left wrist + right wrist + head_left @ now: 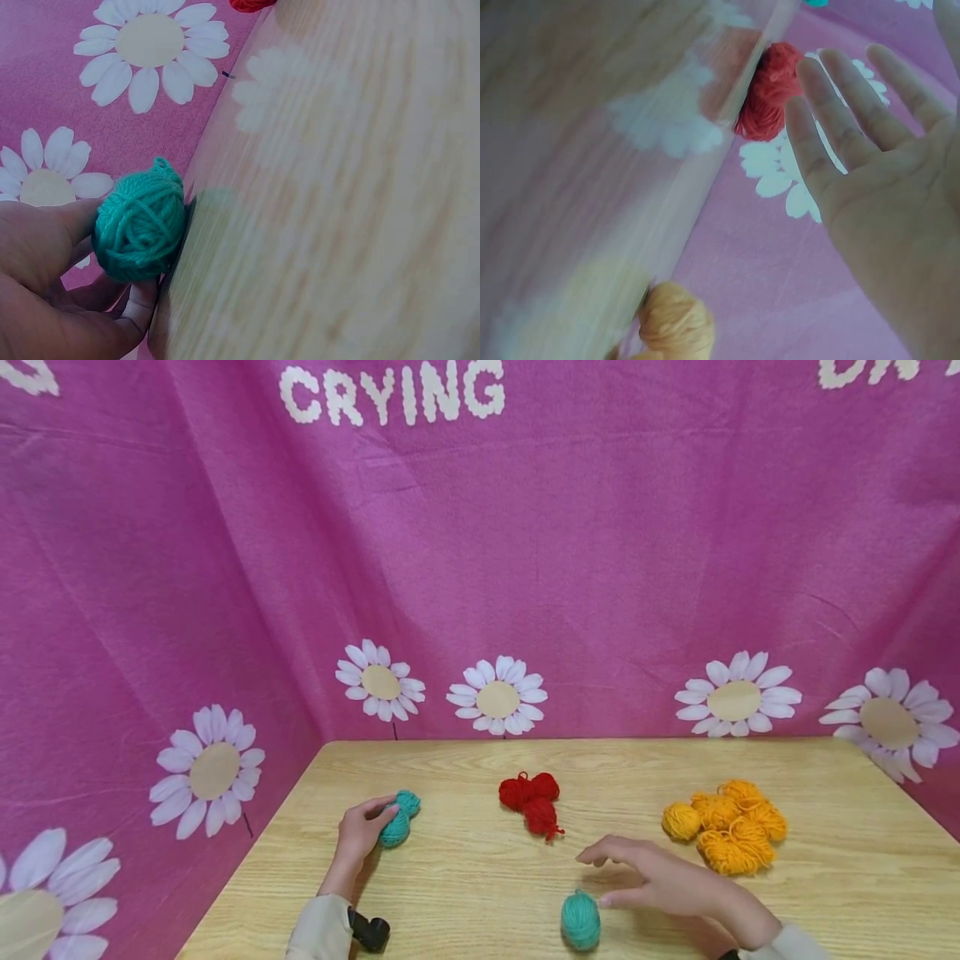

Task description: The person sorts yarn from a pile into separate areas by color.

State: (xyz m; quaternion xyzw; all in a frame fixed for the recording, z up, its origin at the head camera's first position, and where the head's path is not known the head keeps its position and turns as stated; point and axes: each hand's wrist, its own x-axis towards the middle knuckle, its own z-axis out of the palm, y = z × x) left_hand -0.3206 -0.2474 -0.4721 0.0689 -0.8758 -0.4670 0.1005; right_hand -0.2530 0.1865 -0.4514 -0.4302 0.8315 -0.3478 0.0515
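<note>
My left hand (pixel 363 831) holds a teal yarn ball (pixel 395 830) on the left side of the table, thumb on one side and fingers curled round the other. A second teal yarn ball (pixel 407 802) lies against it, just behind. In the left wrist view, the hand (pixel 64 277) grips a teal ball (pixel 141 223). Over the table's right half, my right hand (pixel 660 877) hovers with fingers extended and nothing in it. Beside its thumb, another teal yarn ball (pixel 581 920) rests near the front. The right wrist view shows the palm (pixel 892 195) with fingers spread.
Several red yarn balls (pixel 542 814) lie clustered at the table's middle back. A pile of orange-yellow yarn balls (pixel 738 831) sits to the right. The wooden table (pixel 465 877) meets a pink flowered cloth (pixel 585 568) behind and at the sides.
</note>
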